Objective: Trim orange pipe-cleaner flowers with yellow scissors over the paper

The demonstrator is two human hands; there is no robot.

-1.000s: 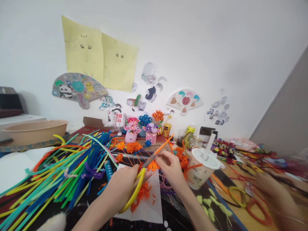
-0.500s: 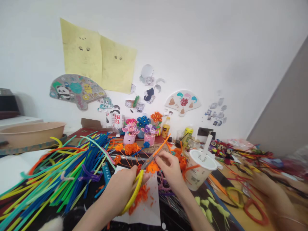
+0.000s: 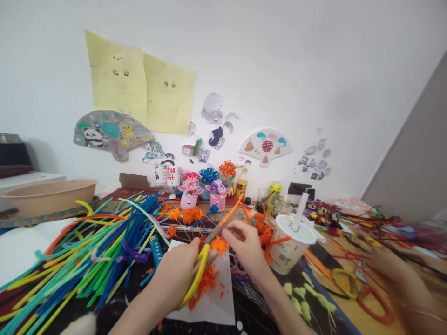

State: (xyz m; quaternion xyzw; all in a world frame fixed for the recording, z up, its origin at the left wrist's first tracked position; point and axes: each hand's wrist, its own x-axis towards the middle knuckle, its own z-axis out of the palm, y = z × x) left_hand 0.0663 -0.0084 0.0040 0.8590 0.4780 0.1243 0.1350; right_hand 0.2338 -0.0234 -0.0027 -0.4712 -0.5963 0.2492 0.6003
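Observation:
My left hand [image 3: 179, 270] is closed round a pair of scissors with yellow handles [image 3: 195, 279]. Their blades [image 3: 217, 229] point up and to the right, against an orange pipe cleaner [image 3: 234, 208]. Pinched fingers of my right hand [image 3: 246, 244] hold that pipe cleaner near the blade tips. An orange fuzzy piece [image 3: 220, 245] shows just below the blades, beside my right fingertips; whether it joins the strip I cannot tell. Under the hands, orange clippings [image 3: 206, 281] lie on a white sheet of paper [image 3: 223, 311].
Many coloured pipe cleaners [image 3: 104, 251] spread on the left. A white cup with a straw [image 3: 291, 244] stands right of my right hand, near light green buds [image 3: 300, 298]. Another person's hand [image 3: 391, 265] and red-handled scissors [image 3: 375, 304] are at far right. Pipe-cleaner flower pots [image 3: 218, 201] stand behind.
Both hands keep their grips, with the blades still against the orange pipe cleaner. My right hand has shifted slightly left. The view has moved a little.

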